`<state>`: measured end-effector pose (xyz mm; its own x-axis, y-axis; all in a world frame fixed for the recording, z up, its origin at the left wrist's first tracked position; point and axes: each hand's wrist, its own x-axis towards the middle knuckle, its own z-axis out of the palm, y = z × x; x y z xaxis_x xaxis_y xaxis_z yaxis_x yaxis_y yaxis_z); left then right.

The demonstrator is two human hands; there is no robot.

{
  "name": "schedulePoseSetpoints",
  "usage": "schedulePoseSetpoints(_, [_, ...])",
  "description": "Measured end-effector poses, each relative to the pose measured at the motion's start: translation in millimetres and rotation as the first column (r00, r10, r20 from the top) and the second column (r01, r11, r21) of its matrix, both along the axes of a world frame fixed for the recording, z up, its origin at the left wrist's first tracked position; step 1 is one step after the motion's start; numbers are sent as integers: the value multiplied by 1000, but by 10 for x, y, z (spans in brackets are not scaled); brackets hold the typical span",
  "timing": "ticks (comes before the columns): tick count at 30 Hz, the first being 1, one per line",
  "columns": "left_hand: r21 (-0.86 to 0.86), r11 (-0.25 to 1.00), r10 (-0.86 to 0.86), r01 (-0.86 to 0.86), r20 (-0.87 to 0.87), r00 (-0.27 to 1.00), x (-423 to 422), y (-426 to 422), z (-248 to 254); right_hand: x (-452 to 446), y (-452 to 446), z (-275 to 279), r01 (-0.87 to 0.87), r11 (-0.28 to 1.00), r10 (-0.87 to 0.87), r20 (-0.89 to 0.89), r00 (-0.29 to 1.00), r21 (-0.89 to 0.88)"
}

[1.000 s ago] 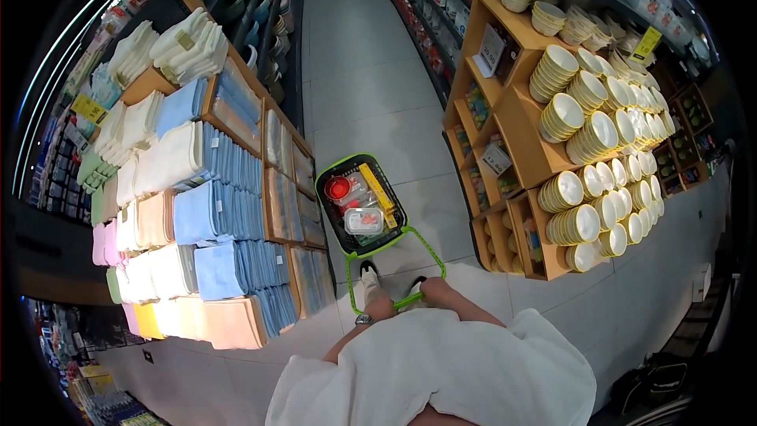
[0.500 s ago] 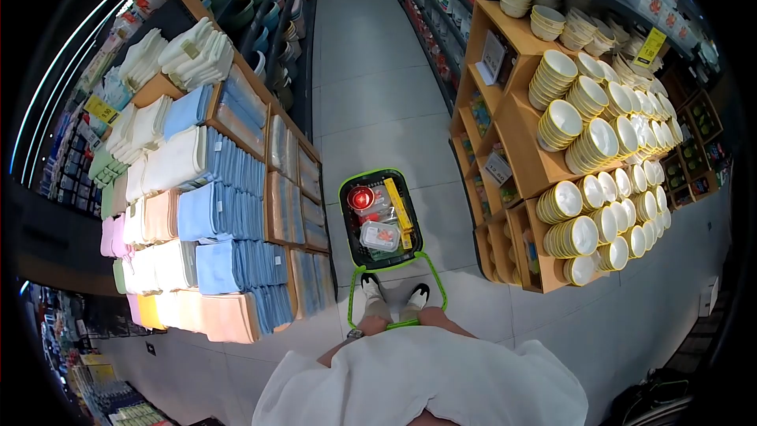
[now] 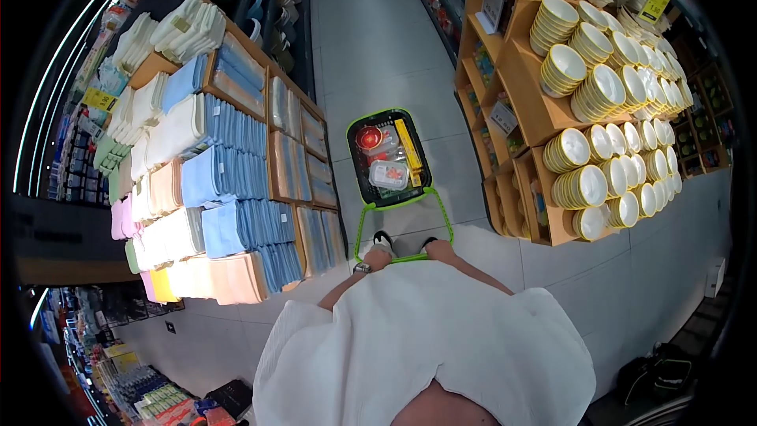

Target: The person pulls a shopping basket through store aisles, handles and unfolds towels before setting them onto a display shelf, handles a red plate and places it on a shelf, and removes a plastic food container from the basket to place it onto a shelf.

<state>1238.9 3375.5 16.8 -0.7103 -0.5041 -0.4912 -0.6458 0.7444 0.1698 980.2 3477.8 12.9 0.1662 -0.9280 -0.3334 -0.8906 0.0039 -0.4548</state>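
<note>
A black shopping basket with a green rim [image 3: 386,206] is on the floor in front of me, its long green handle [image 3: 451,225] pulled out toward my body. My left hand [image 3: 378,259], with a watch [image 3: 363,267] on the wrist, is closed round the handle's crossbar. Close beside it on the same bar, my right hand [image 3: 439,252] is closed too. Inside the basket lie a round red-lidded item [image 3: 368,139], a clear plastic container [image 3: 389,176] and a long yellow box [image 3: 408,146]. Other packages under them are hard to make out.
Stacks of folded towels [image 3: 229,225] fill the display at left. On the right, a wooden shelf unit [image 3: 532,162] carries many stacked white bowls [image 3: 583,185] with yellow rims. Between them a grey tiled aisle [image 3: 371,47] runs ahead. A black bag [image 3: 654,371] sits at lower right.
The basket, my feet and both displays have shifted up in the view. More of my forearms and hands now shows beyond the white garment. Both hands are on the handle.
</note>
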Motion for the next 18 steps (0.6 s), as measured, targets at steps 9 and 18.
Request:
schedulePoseSetpoints(9, [174,980,-81,96,-93,992,-359,-394,22,-364,-183,34,103,979,-104,2,995,-178])
schedulePoseSetpoints(18, [263,939,-197,222,-121,973,-309,-790,-563,-282,-588,218,128,992,-129,-59,990,-15])
